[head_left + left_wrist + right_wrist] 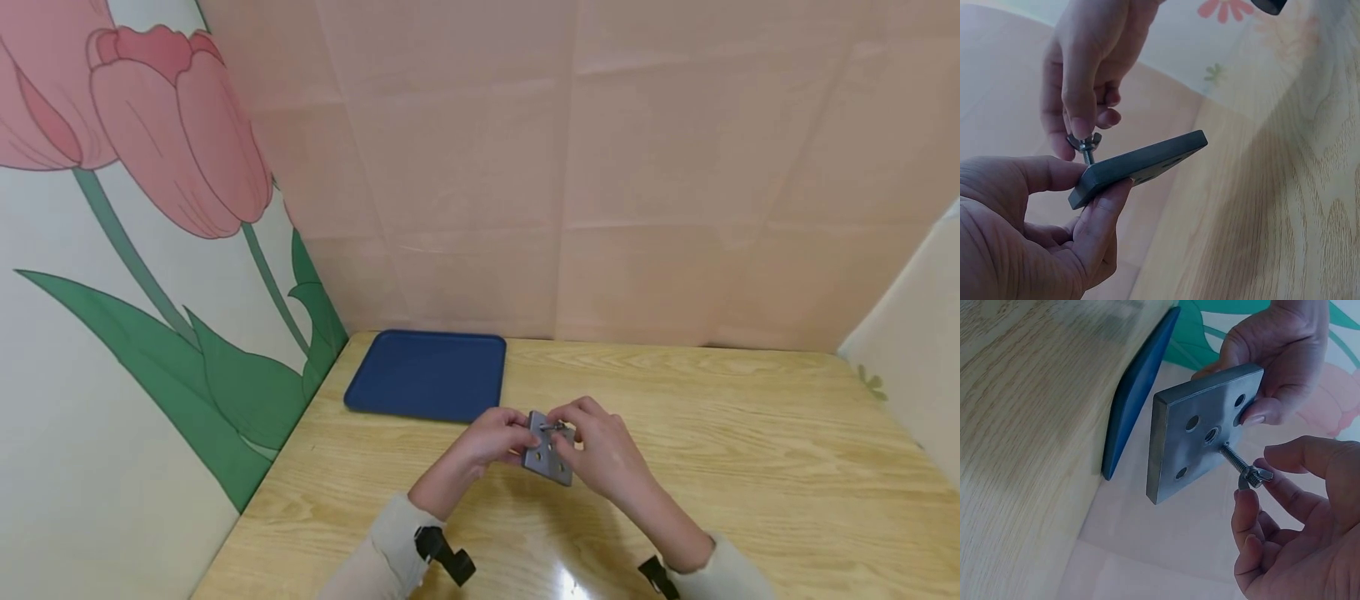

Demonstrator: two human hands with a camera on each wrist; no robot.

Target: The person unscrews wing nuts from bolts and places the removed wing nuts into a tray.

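A square grey metal plate with several round holes is held up above the table, tilted. My left hand grips it near one edge, thumb on one face and fingers on the other. From the plate sticks a threaded bolt, carrying a wing nut near its free end. With thumb and fingers, my right hand pinches the wing nut, which also shows in the left wrist view. The bolt's other end is hidden behind the plate and my left fingers.
A blue tray lies at the table's back left. The wood-grain table meets a pink cloth backdrop behind and a tulip-printed panel on the left.
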